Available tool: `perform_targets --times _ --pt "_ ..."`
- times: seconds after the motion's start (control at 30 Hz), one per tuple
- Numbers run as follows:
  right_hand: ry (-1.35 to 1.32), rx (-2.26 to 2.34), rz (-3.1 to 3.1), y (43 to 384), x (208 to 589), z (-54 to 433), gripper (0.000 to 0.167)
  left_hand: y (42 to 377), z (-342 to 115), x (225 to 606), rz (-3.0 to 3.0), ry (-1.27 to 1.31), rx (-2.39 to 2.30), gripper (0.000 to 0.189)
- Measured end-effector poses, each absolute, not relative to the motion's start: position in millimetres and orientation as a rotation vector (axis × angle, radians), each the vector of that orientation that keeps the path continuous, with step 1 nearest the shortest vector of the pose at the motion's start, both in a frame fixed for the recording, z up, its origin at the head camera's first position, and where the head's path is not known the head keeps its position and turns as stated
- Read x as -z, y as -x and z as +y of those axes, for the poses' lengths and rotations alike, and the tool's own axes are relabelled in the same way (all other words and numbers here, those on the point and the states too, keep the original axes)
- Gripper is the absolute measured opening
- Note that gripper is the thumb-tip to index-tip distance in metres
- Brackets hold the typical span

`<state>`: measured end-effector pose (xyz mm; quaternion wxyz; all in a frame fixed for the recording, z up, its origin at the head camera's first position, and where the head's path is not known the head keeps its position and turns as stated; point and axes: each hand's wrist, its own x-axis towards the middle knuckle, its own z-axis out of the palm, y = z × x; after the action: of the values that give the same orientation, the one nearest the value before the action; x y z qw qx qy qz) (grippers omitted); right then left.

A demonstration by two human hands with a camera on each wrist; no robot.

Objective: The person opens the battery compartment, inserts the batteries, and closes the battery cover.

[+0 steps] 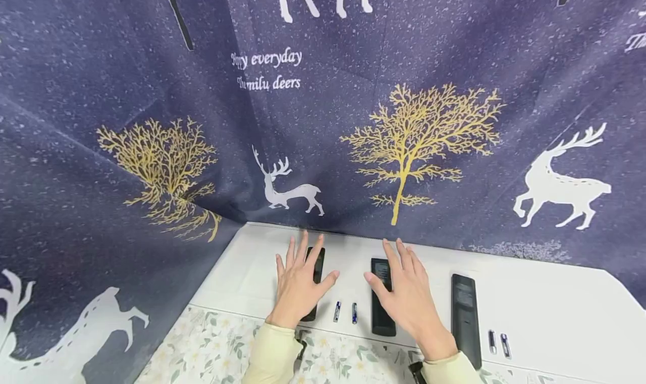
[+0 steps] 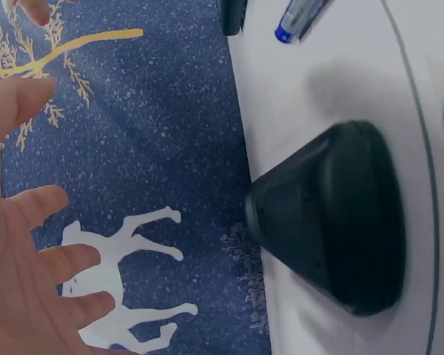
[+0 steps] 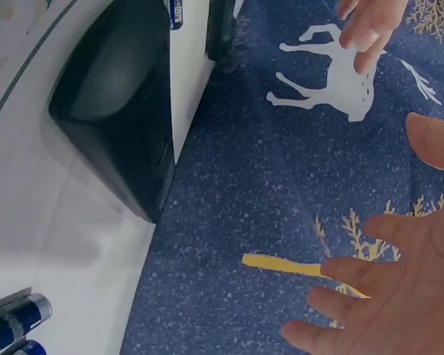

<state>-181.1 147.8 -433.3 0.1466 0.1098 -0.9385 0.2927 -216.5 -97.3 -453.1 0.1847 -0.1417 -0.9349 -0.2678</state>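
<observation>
The left hand (image 1: 299,287) has its fingers (image 1: 315,249) straight and fanned wide, thumb out, holding nothing; the right hand (image 1: 410,302) is likewise spread and grips nothing; both hover palm down with fingertips pointing forward, apart from the things below, forearms in pale sleeves (image 1: 275,353) coming in from the near side; under the left hand lies a black remote (image 1: 318,269), under the right a middle remote (image 1: 383,317), with two batteries (image 1: 337,311) between them on the white table (image 1: 545,305); a third remote (image 1: 465,319) lies farther right, another battery pair (image 1: 506,345) just beside it
</observation>
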Motion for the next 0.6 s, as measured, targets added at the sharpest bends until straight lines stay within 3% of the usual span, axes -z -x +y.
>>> perform_targets --times 0.6 --pt "-0.380 -0.921 -2.671 186.0 433.6 113.8 0.084 225.9 -121.8 454.4 -2.658 0.313 0.932 0.084"
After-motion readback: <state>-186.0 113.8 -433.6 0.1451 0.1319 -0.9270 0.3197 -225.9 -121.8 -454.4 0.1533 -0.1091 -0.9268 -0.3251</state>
